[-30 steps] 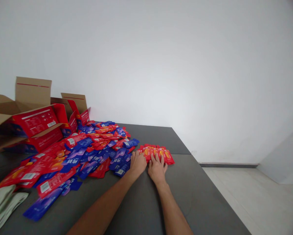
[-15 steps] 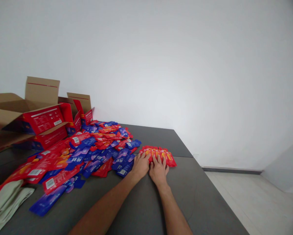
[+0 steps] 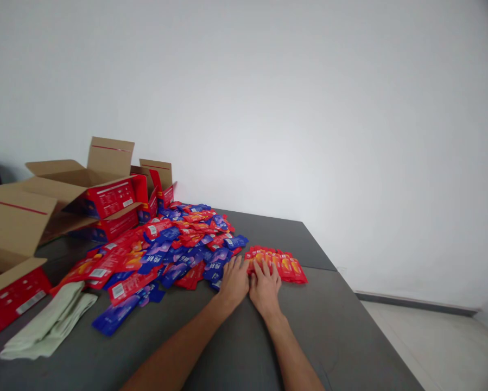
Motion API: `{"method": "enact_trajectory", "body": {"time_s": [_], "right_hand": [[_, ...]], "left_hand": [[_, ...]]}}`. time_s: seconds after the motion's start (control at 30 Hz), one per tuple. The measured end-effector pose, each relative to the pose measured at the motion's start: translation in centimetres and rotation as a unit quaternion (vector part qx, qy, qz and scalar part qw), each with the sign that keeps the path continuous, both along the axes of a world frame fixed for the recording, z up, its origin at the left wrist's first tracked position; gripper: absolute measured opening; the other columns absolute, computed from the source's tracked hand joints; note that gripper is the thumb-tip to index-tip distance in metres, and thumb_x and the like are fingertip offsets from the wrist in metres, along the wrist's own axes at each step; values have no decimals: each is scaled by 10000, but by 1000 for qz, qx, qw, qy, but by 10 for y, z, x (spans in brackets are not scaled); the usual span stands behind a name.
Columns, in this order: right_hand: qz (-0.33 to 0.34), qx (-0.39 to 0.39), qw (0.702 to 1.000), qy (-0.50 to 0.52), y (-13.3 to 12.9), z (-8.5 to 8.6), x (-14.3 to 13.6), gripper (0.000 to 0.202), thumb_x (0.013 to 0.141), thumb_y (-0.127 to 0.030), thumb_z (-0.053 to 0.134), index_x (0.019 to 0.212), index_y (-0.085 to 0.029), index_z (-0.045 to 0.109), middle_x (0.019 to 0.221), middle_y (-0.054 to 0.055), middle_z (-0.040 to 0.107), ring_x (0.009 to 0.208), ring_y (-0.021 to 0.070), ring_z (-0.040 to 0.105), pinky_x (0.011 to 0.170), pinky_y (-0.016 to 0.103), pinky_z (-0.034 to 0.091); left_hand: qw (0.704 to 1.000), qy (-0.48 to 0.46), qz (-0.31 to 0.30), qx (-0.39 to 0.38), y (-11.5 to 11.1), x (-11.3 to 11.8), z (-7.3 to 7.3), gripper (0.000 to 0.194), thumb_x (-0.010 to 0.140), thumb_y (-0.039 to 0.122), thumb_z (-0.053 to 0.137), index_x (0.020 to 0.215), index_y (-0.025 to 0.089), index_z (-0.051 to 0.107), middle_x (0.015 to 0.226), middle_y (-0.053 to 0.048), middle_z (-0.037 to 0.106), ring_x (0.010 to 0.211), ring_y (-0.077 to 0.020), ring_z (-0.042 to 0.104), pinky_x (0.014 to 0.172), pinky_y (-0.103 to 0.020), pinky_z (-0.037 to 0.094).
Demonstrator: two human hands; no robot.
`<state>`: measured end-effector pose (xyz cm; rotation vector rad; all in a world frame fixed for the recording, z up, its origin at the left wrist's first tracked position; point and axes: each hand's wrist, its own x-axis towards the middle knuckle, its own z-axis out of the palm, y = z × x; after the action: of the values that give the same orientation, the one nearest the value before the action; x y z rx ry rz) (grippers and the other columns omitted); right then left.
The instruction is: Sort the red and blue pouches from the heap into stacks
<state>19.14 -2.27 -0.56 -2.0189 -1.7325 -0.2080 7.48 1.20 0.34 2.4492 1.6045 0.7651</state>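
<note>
A row of overlapping red sachets point(image 3: 290, 267) with orange pictures lies on the dark table. My right hand point(image 3: 265, 285) rests at the row's left end, its fingers apart and the tips touching the nearest sachets. Beside it, my left hand point(image 3: 234, 279) reaches between the row and a loose pile, fingers stretched out. Blue sachets point(image 3: 217, 265) at the pile's edge are right next to the left hand; whether its fingertips touch any is hard to make out. Neither hand has anything visibly gripped.
A large mixed pile of red and blue sachets point(image 3: 154, 255) spreads to the left. Behind it stand open red cardboard boxes point(image 3: 111, 200), with another open box point(image 3: 16, 296) at far left. A folded pale cloth point(image 3: 50, 323) lies near the front. The table's right edge borders the floor.
The view has turned left, bringing more of the boxes and cloth into sight. Relative to the sachet row, both hands have shifted left, toward the row's end and the pile.
</note>
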Motion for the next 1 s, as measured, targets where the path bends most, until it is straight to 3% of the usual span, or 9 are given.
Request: {"method": "enact_trajectory", "body": {"time_s": [0.23,0.43,0.67,0.83,1.0], "right_hand": [[52,17,998,-7,-10,5,-26,466,922,-256,413,1371,-280,533,1497,39,415,1392,328,256,1107,476,232],[93,37,995,-11,-19,7,-43,472,918,-243,428,1378,-292,526,1495,58,413,1409,328,240,1116,497,238],[134,69,989,0,-20,0,-51,478,904,-192,451,1362,-290,542,1488,74,412,1401,350,264,1097,546,279],[159,78,984,21,-20,-1,-50,460,901,-184,464,1339,-276,567,1484,87,419,1394,341,284,1106,538,293],[187,79,978,41,-20,-2,-55,423,892,-179,483,1287,-260,611,1477,97,435,1398,335,285,1105,552,304]], "left_hand": [[991,28,121,51,-14,-72,10,315,864,146,437,1095,170,649,1106,-131,596,1096,-280,500,947,-413,374],[972,70,221,47,-16,-121,2,295,862,142,441,1031,138,682,1080,-156,592,1065,-296,524,886,-413,408],[973,59,220,36,-7,-128,-10,407,883,141,455,1257,218,595,1158,-131,578,1091,-276,528,843,-366,437],[975,65,211,31,0,-132,-16,473,827,56,490,1272,195,566,1184,-125,558,1079,-246,537,854,-328,436],[978,58,196,32,4,-141,-15,407,844,27,436,1200,146,591,1128,-119,582,1011,-199,570,847,-281,445]]}}
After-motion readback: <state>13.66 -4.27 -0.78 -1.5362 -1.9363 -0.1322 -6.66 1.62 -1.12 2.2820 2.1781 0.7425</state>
